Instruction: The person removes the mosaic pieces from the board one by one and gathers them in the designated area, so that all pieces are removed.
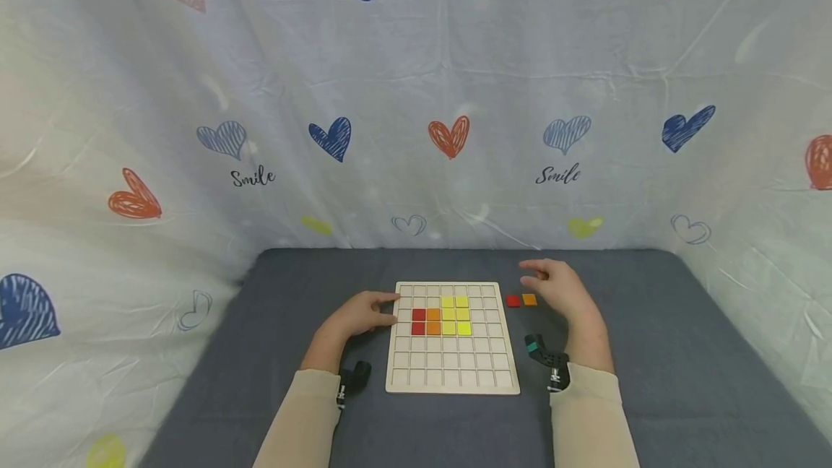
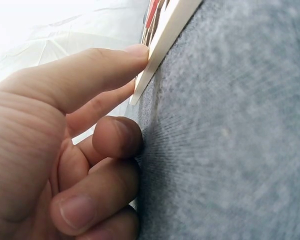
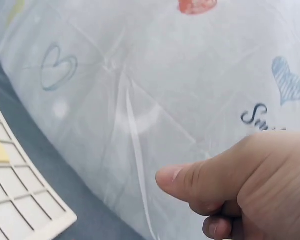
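My left hand (image 1: 357,314) is at the left edge of a pale wooden grid board (image 1: 453,391), thumb and forefinger touching its side. In the left wrist view the other fingers (image 2: 97,192) bend loosely beside the dark cloth. The board holds two red tiles (image 1: 419,321) in a column, two orange tiles (image 1: 433,321) beside them, and several yellow tiles (image 1: 456,315) to their right. Past the board's upper right side, my right hand (image 1: 562,287) hovers with thumb and forefinger apart and nothing between them. Near its fingertips lie a loose red tile (image 1: 513,301) and a loose orange tile (image 1: 529,300).
A dark grey cloth (image 1: 455,432) covers the table. Behind and at both sides hangs a white curtain (image 1: 390,56) printed with hearts. Black wrist camera mounts (image 1: 547,357) sit on both forearms, low beside the board.
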The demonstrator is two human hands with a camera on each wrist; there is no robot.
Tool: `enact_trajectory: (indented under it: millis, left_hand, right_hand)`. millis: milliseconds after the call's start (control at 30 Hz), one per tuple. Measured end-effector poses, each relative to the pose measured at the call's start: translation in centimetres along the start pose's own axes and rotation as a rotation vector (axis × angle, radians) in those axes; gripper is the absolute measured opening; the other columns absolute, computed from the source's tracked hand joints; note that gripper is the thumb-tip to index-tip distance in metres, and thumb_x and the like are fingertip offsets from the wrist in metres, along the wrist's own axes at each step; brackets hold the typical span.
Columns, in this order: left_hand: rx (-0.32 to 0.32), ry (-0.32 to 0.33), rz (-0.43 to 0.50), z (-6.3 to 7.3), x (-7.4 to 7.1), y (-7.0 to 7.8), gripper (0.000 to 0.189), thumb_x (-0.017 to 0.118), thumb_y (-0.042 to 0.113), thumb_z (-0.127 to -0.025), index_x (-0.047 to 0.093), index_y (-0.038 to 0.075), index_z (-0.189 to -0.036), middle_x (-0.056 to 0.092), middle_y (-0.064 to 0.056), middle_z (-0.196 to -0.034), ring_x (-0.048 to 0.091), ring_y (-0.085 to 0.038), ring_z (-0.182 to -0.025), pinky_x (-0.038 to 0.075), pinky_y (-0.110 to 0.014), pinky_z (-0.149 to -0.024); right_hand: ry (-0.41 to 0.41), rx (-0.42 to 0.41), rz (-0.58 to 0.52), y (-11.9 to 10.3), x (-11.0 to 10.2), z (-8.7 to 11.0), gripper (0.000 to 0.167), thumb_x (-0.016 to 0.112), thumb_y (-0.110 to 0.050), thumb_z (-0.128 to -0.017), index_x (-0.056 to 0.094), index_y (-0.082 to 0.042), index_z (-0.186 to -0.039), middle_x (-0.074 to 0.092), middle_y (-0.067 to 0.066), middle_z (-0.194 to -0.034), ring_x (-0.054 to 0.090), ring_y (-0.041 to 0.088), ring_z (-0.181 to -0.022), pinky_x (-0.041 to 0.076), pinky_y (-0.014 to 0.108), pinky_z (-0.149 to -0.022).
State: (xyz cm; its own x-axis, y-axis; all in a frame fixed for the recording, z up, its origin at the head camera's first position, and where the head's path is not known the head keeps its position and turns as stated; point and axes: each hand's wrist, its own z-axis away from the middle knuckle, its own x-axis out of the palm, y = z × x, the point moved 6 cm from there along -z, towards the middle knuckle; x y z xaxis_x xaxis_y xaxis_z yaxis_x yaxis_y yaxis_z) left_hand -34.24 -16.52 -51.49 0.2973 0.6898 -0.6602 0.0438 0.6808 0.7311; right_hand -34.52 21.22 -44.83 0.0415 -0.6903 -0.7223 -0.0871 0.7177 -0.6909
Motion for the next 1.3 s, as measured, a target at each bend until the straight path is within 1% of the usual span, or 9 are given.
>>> enact_trajectory:
  millis: [100, 167, 300, 400, 633, 767, 967, 1167, 1300]
  left_hand:
    - [-0.001, 0.001, -0.005, 0.0, 0.0, 0.0, 0.057, 0.083, 0.025, -0.089, 0.065, 0.020, -0.143, 0.050, -0.002, -0.058, 0.045, -0.016, -0.051, 0.035, -0.031, -0.050]
    - [-0.003, 0.000, -0.008, 0.0, 0.0, -0.1, 0.057, 0.083, 0.025, -0.089, 0.065, 0.020, -0.143, 0.050, -0.002, -0.058, 0.045, -0.016, -0.051, 0.035, -0.031, -0.050]
    - [0.001, -0.002, -0.008, -0.1, -0.1, -0.1, 0.057, 0.083, 0.025, -0.089, 0.065, 0.020, -0.142, 0.049, -0.002, -0.058, 0.045, -0.016, -0.051, 0.035, -0.031, -0.050]
    - [0.001, 0.000, -0.004, 0.0, -0.2, 0.0, 0.057, 0.083, 0.025, -0.088, 0.065, 0.020, -0.142, 0.049, -0.001, -0.057, 0.045, -0.016, -0.051, 0.035, -0.030, -0.050]
    - [0.016, -0.003, -0.014, -0.1, -0.2, -0.1, 0.057, 0.083, 0.025, -0.089, 0.065, 0.019, -0.142, 0.049, -0.001, -0.057, 0.046, -0.016, -0.051, 0.036, -0.031, -0.050]
    - [0.008, -0.007, -0.013, -0.1, -0.2, -0.2, 0.057, 0.083, 0.025, -0.089, 0.064, 0.020, -0.143, 0.049, -0.001, -0.057, 0.046, -0.016, -0.051, 0.036, -0.030, -0.050]
    - [0.003, -0.011, -0.007, -0.1, -0.1, -0.2, 0.057, 0.083, 0.026, -0.089, 0.064, 0.021, -0.143, 0.049, -0.002, -0.057, 0.045, -0.016, -0.050, 0.036, -0.030, -0.050]
    - [0.025, -0.009, -0.025, 0.0, -0.1, 0.1, 0.058, 0.083, 0.025, -0.089, 0.064, 0.018, -0.143, 0.049, -0.001, -0.058, 0.046, -0.016, -0.050, 0.037, -0.030, -0.050]
    - [0.018, -0.006, -0.025, 0.0, 0.0, 0.1, 0.057, 0.083, 0.024, -0.089, 0.065, 0.018, -0.142, 0.049, -0.002, -0.059, 0.046, -0.016, -0.051, 0.037, -0.030, -0.050]
  right_hand:
    - [0.006, -0.041, -0.001, -1.7, 0.0, 0.3, 0.040, 0.067, -0.021, -0.102, 0.064, -0.003, -0.138, 0.060, 0.014, -0.103, 0.053, 0.028, -0.088, 0.045, 0.042, -0.074]
    - [0.012, -0.062, -0.011, -2.7, 0.2, 0.4, 0.040, 0.067, -0.021, -0.102, 0.064, -0.002, -0.138, 0.053, 0.010, -0.091, 0.048, 0.025, -0.077, 0.040, 0.039, -0.067]
    - [0.021, -0.116, -0.036, -4.3, 1.0, 0.4, 0.041, 0.068, -0.025, -0.102, 0.066, -0.004, -0.136, 0.049, 0.008, -0.089, 0.044, 0.024, -0.073, 0.039, 0.038, -0.064]
    - [0.020, -0.156, -0.035, -5.2, 1.7, 0.2, 0.041, 0.069, -0.027, -0.101, 0.067, -0.005, -0.135, 0.052, 0.007, -0.092, 0.046, 0.023, -0.077, 0.040, 0.039, -0.067]
    - [-0.011, -0.258, 0.020, -6.6, 3.8, -0.5, 0.037, 0.070, -0.025, -0.100, 0.070, -0.004, -0.131, 0.051, 0.003, -0.082, 0.043, 0.020, -0.071, 0.038, 0.038, -0.066]
    - [-0.038, -0.297, 0.062, -7.4, 5.3, -0.7, 0.036, 0.071, -0.024, -0.099, 0.072, -0.005, -0.130, 0.048, 0.002, -0.080, 0.042, 0.019, -0.074, 0.036, 0.039, -0.068]
    - [-0.106, -0.296, 0.125, -7.7, 7.7, -1.0, 0.039, 0.070, -0.026, -0.100, 0.069, -0.007, -0.134, 0.047, 0.002, -0.082, 0.041, 0.021, -0.080, 0.033, 0.039, -0.068]
    - [-0.130, -0.299, 0.166, -7.9, 9.6, -1.2, 0.036, 0.071, -0.021, -0.099, 0.070, -0.004, -0.131, 0.046, 0.003, -0.080, 0.039, 0.021, -0.078, 0.031, 0.037, -0.067]
    - [-0.127, -0.264, 0.199, -7.7, 10.7, -1.3, 0.033, 0.074, -0.020, -0.097, 0.074, -0.006, -0.127, 0.055, 0.002, -0.085, 0.046, 0.023, -0.083, 0.037, 0.040, -0.072]
